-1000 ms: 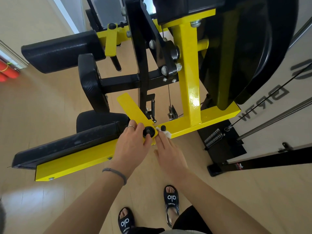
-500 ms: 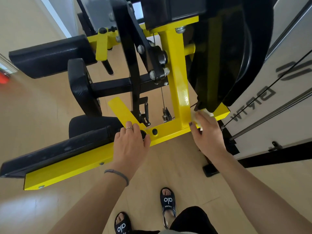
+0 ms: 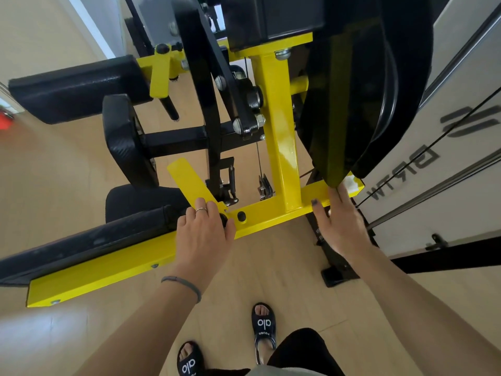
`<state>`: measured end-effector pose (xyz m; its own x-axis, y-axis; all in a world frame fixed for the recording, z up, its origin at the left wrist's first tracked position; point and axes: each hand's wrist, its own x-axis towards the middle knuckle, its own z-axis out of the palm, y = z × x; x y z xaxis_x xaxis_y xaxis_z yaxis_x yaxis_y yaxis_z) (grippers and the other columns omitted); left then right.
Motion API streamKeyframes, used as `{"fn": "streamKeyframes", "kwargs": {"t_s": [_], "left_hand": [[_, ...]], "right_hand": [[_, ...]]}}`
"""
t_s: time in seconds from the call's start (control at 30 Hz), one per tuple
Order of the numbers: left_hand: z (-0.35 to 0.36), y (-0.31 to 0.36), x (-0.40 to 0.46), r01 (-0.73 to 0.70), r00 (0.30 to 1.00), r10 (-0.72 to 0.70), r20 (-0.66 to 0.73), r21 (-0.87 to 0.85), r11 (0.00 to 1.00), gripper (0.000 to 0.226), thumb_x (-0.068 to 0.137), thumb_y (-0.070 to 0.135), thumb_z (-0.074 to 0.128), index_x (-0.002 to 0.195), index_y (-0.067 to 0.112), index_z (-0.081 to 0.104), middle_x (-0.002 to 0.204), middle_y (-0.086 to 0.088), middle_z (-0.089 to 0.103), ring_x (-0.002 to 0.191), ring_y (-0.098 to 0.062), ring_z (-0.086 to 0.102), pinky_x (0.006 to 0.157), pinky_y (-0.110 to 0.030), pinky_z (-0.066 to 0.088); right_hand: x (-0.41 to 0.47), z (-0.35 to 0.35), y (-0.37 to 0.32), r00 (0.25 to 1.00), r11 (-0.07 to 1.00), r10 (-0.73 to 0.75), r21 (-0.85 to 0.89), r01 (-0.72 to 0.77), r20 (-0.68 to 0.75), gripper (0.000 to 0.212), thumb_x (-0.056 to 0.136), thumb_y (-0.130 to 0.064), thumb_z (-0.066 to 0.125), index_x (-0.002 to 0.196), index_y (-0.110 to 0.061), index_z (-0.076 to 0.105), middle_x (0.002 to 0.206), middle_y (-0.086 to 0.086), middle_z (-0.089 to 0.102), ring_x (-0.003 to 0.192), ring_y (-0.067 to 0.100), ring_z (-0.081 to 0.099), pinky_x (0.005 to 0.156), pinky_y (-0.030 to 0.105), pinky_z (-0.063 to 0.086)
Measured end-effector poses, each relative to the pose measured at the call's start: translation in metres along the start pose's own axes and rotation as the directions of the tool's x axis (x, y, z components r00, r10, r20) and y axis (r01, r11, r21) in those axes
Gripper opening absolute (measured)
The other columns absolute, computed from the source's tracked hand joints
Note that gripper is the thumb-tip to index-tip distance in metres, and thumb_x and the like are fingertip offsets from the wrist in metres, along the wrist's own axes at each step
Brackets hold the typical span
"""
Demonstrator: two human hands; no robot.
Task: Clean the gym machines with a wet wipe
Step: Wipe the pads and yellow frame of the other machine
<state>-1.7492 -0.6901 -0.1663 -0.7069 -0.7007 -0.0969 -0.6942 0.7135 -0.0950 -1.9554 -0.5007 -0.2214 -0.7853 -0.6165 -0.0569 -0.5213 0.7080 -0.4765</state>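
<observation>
Slid further right along the yellow bar (image 3: 273,210) since half a second ago: right hand (image 3: 340,221), now at the bar's far end, right of centre in the frame. Wet wipe (image 3: 350,182) pressed there under straight, spread fingers, just below the black guard (image 3: 366,85). Left hand (image 3: 202,230) unmoved, resting flat on the bar near the black knob, holding nothing. Means this bar's top looks nearly wiped; upright post probably next.

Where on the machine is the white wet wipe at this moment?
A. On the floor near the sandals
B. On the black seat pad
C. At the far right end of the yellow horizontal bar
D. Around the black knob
C: the wet wipe lies under the right hand fingers, at the right end of the yellow bar.
</observation>
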Motion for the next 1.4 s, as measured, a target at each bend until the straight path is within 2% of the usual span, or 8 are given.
{"fn": "streamKeyframes", "kwargs": {"t_s": [0.13, 0.43, 0.57, 0.67, 0.87, 1.07, 1.23, 1.4], "left_hand": [[-0.002, 0.002, 0.000, 0.009, 1.000, -0.009, 0.007, 0.001, 1.000, 0.047, 0.101, 0.053, 0.032, 0.118, 0.012, 0.049, 0.119, -0.007, 0.052, 0.100, -0.024, 0.054, 0.084, -0.036, 0.046], [-0.007, -0.001, -0.001, -0.008, 1.000, 0.008, 0.022, -0.028, 1.000, 0.045, 0.103, 0.052, 0.029, 0.119, 0.015, 0.047, 0.119, -0.006, 0.050, 0.100, -0.023, 0.052, 0.084, -0.035, 0.047], [-0.010, -0.018, -0.006, -0.053, 0.998, 0.056, 0.011, -0.163, 0.985, 0.042, 0.105, 0.051, 0.027, 0.116, 0.019, 0.051, 0.114, -0.002, 0.050, 0.095, -0.019, 0.053, 0.083, -0.034, 0.048], [-0.013, -0.050, -0.011, -0.086, 0.994, 0.066, -0.089, -0.238, 0.968, 0.037, 0.105, 0.047, 0.028, 0.111, 0.022, 0.055, 0.103, 0.002, 0.051, 0.084, -0.016, 0.052, 0.076, -0.034, 0.048], [-0.019, -0.141, -0.010, -0.031, 0.958, -0.086, -0.273, -0.395, 0.918, 0.022, 0.105, 0.032, 0.037, 0.098, 0.019, 0.054, 0.091, 0.002, 0.050, 0.070, -0.015, 0.049, 0.062, -0.034, 0.046], [-0.006, -0.247, -0.010, 0.087, 0.951, -0.194, -0.242, -0.391, 0.916, 0.023, 0.105, 0.030, 0.036, 0.110, 0.018, 0.055, 0.101, -0.001, 0.057, 0.080, -0.016, 0.050, 0.071, -0.032, 0.043], [0.017, -0.316, -0.006, 0.068, 0.978, -0.126, -0.165, -0.321, 0.945, 0.030, 0.104, 0.036, 0.026, 0.108, 0.023, 0.053, 0.098, 0.001, 0.058, 0.078, -0.022, 0.055, 0.070, -0.039, 0.048], [0.037, -0.368, 0.006, 0.027, 0.990, -0.070, -0.122, -0.322, 0.946, 0.030, 0.105, 0.038, 0.026, 0.106, 0.024, 0.052, 0.096, 0.005, 0.059, 0.076, -0.015, 0.051, 0.070, -0.033, 0.046]], "right_hand": [[-0.034, 0.016, -0.031, 0.980, 0.976, -0.145, 0.183, 0.119, 0.133, 0.076, 0.101, -0.054, 0.039, 0.163, -0.027, 0.004, 0.167, -0.020, -0.005, 0.153, 0.014, 0.018, 0.118, 0.037, 0.030], [-0.019, 0.010, -0.018, 0.999, 0.995, -0.018, 0.095, 0.022, -0.041, 0.074, 0.089, -0.019, 0.068, 0.154, -0.010, 0.033, 0.159, 0.005, 0.032, 0.122, 0.031, 0.057, 0.091, 0.045, 0.056], [-0.055, 0.029, -0.070, 0.986, 0.957, 0.087, 0.288, -0.043, -0.141, 0.054, 0.081, 0.001, 0.069, 0.133, -0.003, 0.059, 0.132, 0.012, 0.057, 0.098, 0.025, 0.062, 0.073, 0.014, 0.043], [-0.075, 0.019, -0.108, 0.944, 0.871, 0.249, 0.476, -0.121, -0.217, 0.043, 0.085, -0.004, 0.072, 0.126, -0.010, 0.066, 0.120, 0.006, 0.064, 0.095, 0.013, 0.058, 0.071, 0.010, 0.039], [-0.101, 0.037, -0.231, 0.997, 0.776, -0.056, 0.626, 0.082, -0.061, 0.046, 0.090, -0.010, 0.072, 0.134, -0.016, 0.060, 0.126, -0.008, 0.058, 0.111, 0.006, 0.057, 0.084, 0.007, 0.049], [-0.077, 0.105, -0.325, 0.948, 0.854, -0.313, 0.456, 0.252, 0.062, 0.053, 0.101, -0.012, 0.056, 0.152, -0.010, 0.042, 0.157, 0.000, 0.041, 0.140, 0.005, 0.037, 0.111, 0.013, 0.031], [-0.085, 0.132, -0.349, 0.936, 0.901, -0.336, -0.254, 0.351, 0.103, 0.058, 0.102, -0.049, 0.035, 0.152, -0.019, 0.043, 0.157, 0.001, 0.044, 0.118, 0.023, 0.060, 0.092, 0.039, 0.051], [-0.083, 0.141, -0.352, 0.936, 0.802, -0.345, -0.494, 0.336, 0.078, 0.063, 0.105, -0.054, 0.025, 0.153, -0.016, 0.039, 0.160, 0.009, 0.038, 0.150, 0.033, 0.029, 0.124, 0.050, 0.018]]}}
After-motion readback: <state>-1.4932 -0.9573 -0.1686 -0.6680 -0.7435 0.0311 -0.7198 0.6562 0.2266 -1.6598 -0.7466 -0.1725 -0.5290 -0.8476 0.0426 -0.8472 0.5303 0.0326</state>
